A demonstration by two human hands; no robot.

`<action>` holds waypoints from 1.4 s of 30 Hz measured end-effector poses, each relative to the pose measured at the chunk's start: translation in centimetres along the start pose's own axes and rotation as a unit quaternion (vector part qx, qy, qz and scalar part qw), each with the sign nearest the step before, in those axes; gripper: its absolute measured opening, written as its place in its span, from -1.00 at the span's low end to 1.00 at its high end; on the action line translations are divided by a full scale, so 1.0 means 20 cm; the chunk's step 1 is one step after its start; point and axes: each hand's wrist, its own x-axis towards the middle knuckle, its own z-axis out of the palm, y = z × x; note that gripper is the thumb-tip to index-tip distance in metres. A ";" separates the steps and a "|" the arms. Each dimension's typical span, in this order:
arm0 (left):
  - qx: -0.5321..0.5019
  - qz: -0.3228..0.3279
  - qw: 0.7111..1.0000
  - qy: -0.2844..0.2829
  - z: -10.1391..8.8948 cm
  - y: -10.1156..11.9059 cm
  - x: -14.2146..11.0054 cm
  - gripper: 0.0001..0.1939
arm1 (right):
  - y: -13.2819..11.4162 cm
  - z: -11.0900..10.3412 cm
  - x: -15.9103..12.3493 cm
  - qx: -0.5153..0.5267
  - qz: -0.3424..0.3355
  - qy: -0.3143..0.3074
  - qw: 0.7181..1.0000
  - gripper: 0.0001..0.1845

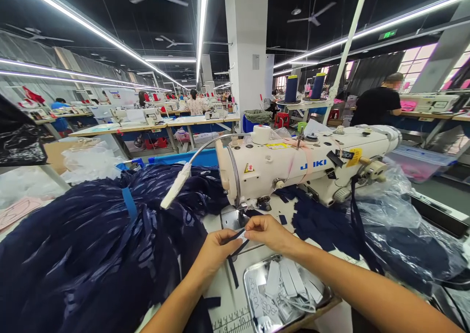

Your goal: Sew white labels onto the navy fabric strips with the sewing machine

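My left hand [216, 249] and my right hand [267, 232] meet just in front of the needle of a white sewing machine [293, 166]. Together they pinch a narrow navy fabric strip [235, 254] and a small white label [241, 234]. The strip's loose end hangs down toward me over the white table. A metal tray [257, 279] of white printed labels lies just below my right wrist.
A big heap of navy fabric pieces [91, 245] fills the left. More navy fabric in clear plastic [404, 235] lies on the right. A bendable lamp [176, 186] reaches in from the left. Other workers sit at distant sewing tables; a person in black [378, 105] is at back right.
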 end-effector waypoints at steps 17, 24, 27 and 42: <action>0.614 0.611 0.496 0.059 -0.04 0.03 0.12 -0.65 | 0.08 -0.51 0.01 -0.707 -0.115 -0.043 0.697 -0.82; 0.632 0.538 0.556 0.033 -0.03 -0.16 0.21 -0.69 | 0.05 -0.62 0.15 -0.733 -0.062 0.098 0.670 -0.75; 0.650 0.549 0.523 0.048 -0.03 -0.18 0.20 -0.68 | 0.07 -0.64 0.27 -0.726 -0.056 0.151 0.668 -0.62; 0.709 0.513 0.483 0.013 0.00 -0.18 0.16 -0.84 | 0.08 -0.36 -0.04 -0.729 -0.375 0.029 0.573 -0.75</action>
